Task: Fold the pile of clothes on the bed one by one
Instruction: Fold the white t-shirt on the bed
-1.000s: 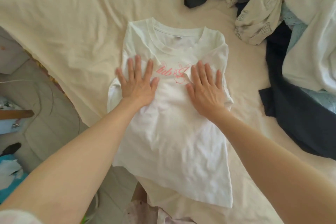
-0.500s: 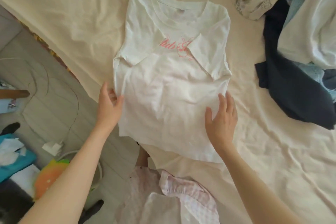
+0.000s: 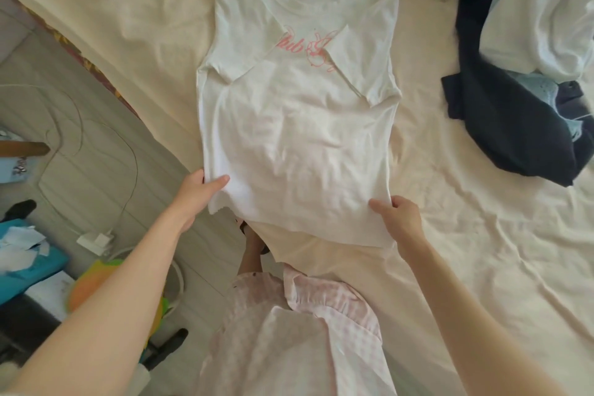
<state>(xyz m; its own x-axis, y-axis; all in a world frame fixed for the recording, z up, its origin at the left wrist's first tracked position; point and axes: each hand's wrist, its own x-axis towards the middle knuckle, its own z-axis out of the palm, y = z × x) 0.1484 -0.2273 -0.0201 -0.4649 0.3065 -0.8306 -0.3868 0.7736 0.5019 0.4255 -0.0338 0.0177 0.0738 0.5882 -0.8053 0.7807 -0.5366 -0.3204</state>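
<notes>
Gripped at its hem corners by left hand and right hand, the shirt is apparently best folded evenly toward its collar.

Both arms reach forward — left hand and right hand each pinch with thumb on top

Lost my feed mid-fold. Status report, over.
Left hand and right hand each pinch the white T-shirt hem. Sleeves folded in. Unfolded pile lies clear, right.
</notes>
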